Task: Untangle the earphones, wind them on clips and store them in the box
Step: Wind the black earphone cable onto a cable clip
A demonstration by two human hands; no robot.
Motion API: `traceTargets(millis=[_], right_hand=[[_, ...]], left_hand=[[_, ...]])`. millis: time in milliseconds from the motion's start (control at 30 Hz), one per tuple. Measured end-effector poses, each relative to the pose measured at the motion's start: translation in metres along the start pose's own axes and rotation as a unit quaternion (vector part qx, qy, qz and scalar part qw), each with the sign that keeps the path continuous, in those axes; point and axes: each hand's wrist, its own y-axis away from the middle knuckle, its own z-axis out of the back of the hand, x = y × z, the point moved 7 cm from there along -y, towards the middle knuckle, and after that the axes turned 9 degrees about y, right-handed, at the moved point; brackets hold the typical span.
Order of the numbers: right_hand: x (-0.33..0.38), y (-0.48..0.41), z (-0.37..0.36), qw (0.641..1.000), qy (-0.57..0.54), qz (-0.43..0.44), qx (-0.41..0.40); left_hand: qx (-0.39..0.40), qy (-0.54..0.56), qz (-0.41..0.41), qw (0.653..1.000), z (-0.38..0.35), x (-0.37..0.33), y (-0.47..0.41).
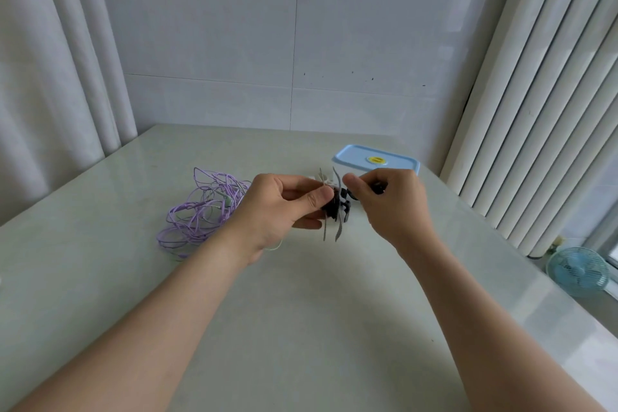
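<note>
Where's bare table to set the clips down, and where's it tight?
Free: the near table between the forearms, and the far strip between the wall and the purple earphones. Crowded: mid-table, where the left hand and right hand hold the black clips, with the blue-lidded box just behind.

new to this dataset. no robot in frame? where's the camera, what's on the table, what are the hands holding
No robot here: a person works with bare hands. The single picture comes from a camera worn on the head, looking forward and down. The left hand and right hand both pinch a small black bundle with grey strips sticking out; too small to tell clip from earphone. On the table lie a purple cable tangle on the left and, behind the right hand, a blue-lidded box. A small blue fan stands beyond the table's edge, lower right.
</note>
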Motion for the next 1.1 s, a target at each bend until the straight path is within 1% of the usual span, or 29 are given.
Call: traceTargets(millis=[100, 200, 300, 367, 433, 467, 500, 600, 633, 733, 867, 1000, 1100], right_hand=[[-0.002, 0.006, -0.017, 0.994, -0.038, -0.039, 0.09], [0.0, 0.014, -0.033, 0.972, -0.122, -0.082, 0.181], [0.003, 0.02, -0.041, 0.937, -0.217, -0.125, 0.243], [0.007, 0.025, -0.044, 0.906, -0.279, -0.15, 0.28], [0.009, 0.027, -0.046, 0.88, -0.33, -0.177, 0.292], [0.01, 0.028, -0.046, 0.875, -0.339, -0.186, 0.29], [0.01, 0.028, -0.046, 0.878, -0.336, -0.189, 0.285], [0.008, 0.027, -0.042, 0.904, -0.287, -0.181, 0.261], [0.008, 0.028, -0.041, 0.907, -0.279, -0.179, 0.258], [0.012, 0.03, -0.041, 0.902, -0.294, -0.177, 0.262], [0.014, 0.032, -0.042, 0.897, -0.29, -0.193, 0.271], [0.013, 0.033, -0.04, 0.91, -0.236, -0.18, 0.289], [0.017, 0.033, -0.04, 0.917, -0.205, -0.15, 0.307]], left_hand=[[-0.024, 0.059, 0.013, 0.998, 0.004, 0.003, -0.003], [-0.048, 0.098, 0.024, 0.994, 0.009, 0.006, -0.006], [-0.074, 0.116, 0.024, 0.99, 0.014, 0.009, -0.008], [-0.092, 0.139, 0.026, 0.986, 0.017, 0.01, -0.009], [-0.103, 0.152, 0.024, 0.983, 0.018, 0.01, -0.009], [-0.106, 0.152, 0.02, 0.982, 0.017, 0.01, -0.009], [-0.108, 0.148, 0.014, 0.983, 0.017, 0.009, -0.009], [-0.117, 0.109, -0.015, 0.987, 0.014, 0.006, -0.008], [-0.124, 0.09, -0.03, 0.988, 0.014, 0.005, -0.007], [-0.138, 0.041, -0.059, 0.988, 0.014, 0.003, -0.005], [-0.115, -0.056, -0.06, 0.99, 0.011, 0.005, -0.002], [-0.09, -0.184, -0.087, 0.975, 0.006, 0.002, 0.002], [-0.069, -0.215, -0.098, 0.969, 0.003, 0.002, 0.003]])
